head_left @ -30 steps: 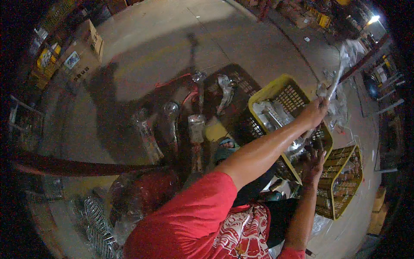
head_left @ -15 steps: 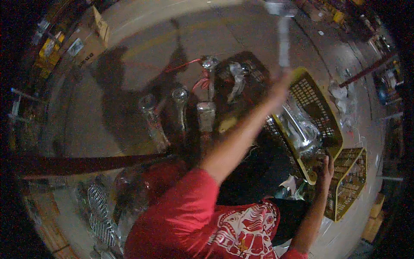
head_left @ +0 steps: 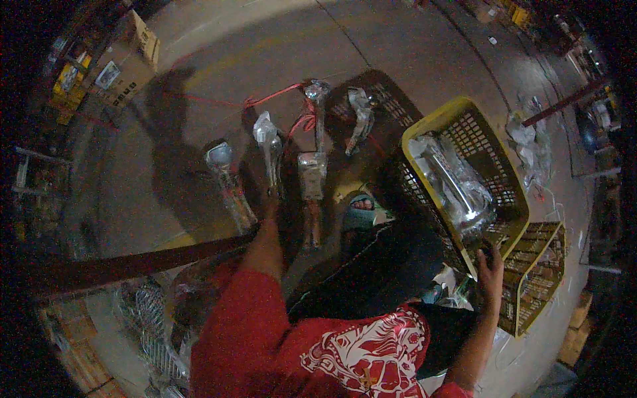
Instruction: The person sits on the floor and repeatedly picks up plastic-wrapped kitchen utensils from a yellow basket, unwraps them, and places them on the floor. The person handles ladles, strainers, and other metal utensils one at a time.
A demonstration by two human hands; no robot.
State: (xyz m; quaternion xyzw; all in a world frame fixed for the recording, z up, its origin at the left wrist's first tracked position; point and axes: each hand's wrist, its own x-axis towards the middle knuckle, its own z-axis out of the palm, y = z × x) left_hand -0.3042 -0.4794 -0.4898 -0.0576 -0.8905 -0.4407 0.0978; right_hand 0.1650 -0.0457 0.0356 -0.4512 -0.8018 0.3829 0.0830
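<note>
My left hand [head_left: 271,198] reaches down to the floor and closes around the lower end of a plastic-wrapped long-handled piece [head_left: 268,142]; its fingers are dim. Beside it lie a wrapped piece with a round head [head_left: 219,156], a wrapped bundle [head_left: 312,176] and an upright-lying wrapped piece with a red ribbon [head_left: 307,121]. A bent wrapped piece [head_left: 359,119] lies farther right. At the right, my right hand [head_left: 490,264] grips the near rim of a tilted yellow-olive plastic basket [head_left: 514,172], with fingers over the edge. Clear-wrapped long pieces [head_left: 458,182] lie inside it.
A second yellow-olive basket [head_left: 541,278] stands behind my right hand. A dark red bar [head_left: 133,262] crosses at the left, with wire-like wrapped goods [head_left: 156,325] below it. A cardboard box [head_left: 129,63] stands far left. Clear plastic wrapping [head_left: 531,142] lies right of the basket.
My left hand has swung from above the basket, where it held up a long wrapped piece with a wide head, down left to the row on the floor. My right hand stays at the basket rim.
</note>
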